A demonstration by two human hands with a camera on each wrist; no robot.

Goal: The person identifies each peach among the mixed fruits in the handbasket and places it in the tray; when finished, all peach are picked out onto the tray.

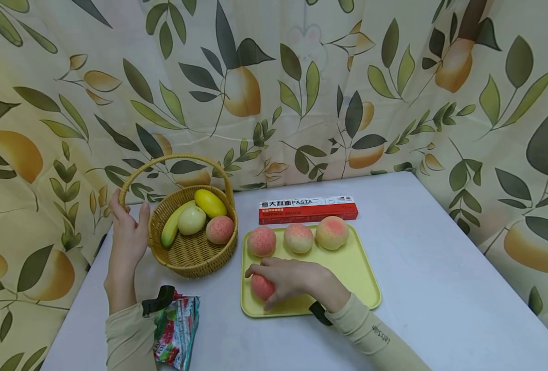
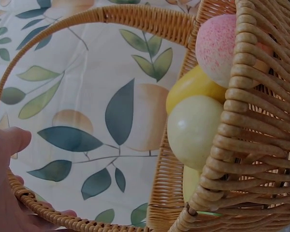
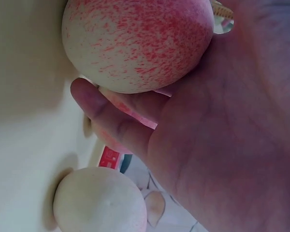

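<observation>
My left hand [image 1: 129, 234] holds the wicker basket [image 1: 195, 267] by the left side of its arched handle [image 1: 176, 157], thumb raised off it in the left wrist view. Inside the basket are a banana [image 1: 171, 226], a yellow oval fruit [image 1: 210, 203], a pale green round fruit [image 2: 195, 133] and a pink peach [image 1: 220, 230]. Over the yellow tray [image 1: 348, 281], my right hand [image 1: 294, 278] grips a pink-speckled peach [image 3: 140, 43] at the tray's front left. Three more peaches stand along the tray's back: two pink ones [image 1: 262, 241] and a yellowish one [image 1: 332, 233].
Behind the tray lies a red and white pasta box [image 1: 308, 210]. A shiny colourful packet [image 1: 176, 330] is beside my left forearm, partly under the sleeve. A leaf-and-fruit patterned curtain [image 1: 274, 103] hangs around the white table [image 1: 441, 288].
</observation>
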